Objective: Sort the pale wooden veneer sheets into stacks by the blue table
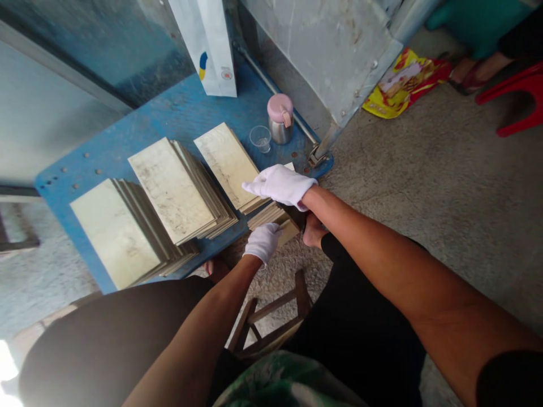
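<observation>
At the near edge of the blue painted desk, a small bundle of pale tiles sits between the two white-gloved hands, its long axis running roughly from the left hand out past the right. The left hand is nearer the person and curls closed on the bundle's lower edge. The right hand lies above it, fingers stretched toward the desk; whether it clamps the tiles cannot be told. A dark object, too hidden to name, shows under the right wrist. Left of the bundle on the desk lie three fanned stacks of cream tiles, their top faces dusty. Toward the desk's far side sit a clear plastic cup holding a little liquid and a steel flask with a pink lid. A white paper bag stands behind the desk; past its right end, a yellow-and-red packet lies on the concrete floor.
</observation>
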`<move>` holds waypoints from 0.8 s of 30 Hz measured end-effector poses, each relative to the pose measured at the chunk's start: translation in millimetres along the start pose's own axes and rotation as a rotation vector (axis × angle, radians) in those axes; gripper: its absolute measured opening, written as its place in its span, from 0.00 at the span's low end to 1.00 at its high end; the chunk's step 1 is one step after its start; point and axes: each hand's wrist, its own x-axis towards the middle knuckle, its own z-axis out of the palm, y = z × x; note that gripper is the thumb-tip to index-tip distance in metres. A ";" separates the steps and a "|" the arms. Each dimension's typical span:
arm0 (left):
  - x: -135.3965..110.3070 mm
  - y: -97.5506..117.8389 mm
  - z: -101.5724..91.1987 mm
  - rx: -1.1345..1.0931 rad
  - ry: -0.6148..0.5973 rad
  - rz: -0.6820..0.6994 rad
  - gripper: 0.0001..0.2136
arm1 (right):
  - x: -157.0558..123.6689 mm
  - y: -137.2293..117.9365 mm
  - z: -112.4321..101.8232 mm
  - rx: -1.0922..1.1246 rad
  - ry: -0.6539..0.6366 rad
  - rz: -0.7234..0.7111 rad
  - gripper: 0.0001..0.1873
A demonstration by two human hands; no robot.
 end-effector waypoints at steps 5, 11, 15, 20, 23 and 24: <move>-0.3 5.6 1.1 0.038 0.009 -0.003 0.16 | 0.5 1.9 -2.2 -0.060 -0.023 -0.002 0.22; -14.1 20.0 -13.9 0.128 0.067 0.038 0.17 | 2.4 5.2 -3.2 -0.069 0.018 0.007 0.24; -33.2 22.2 -28.3 0.107 0.178 0.095 0.18 | 1.2 6.8 -5.0 -0.022 0.048 0.047 0.23; -42.3 9.3 -43.1 -0.195 0.368 -0.139 0.24 | 9.2 17.8 -3.8 -0.050 0.067 0.064 0.22; -36.9 0.7 -52.1 -0.291 0.451 -0.215 0.25 | 19.3 30.2 1.5 -0.126 0.066 0.089 0.21; -34.8 -0.9 -55.1 -0.299 0.456 -0.219 0.23 | 22.5 34.4 3.7 -0.138 0.061 0.097 0.20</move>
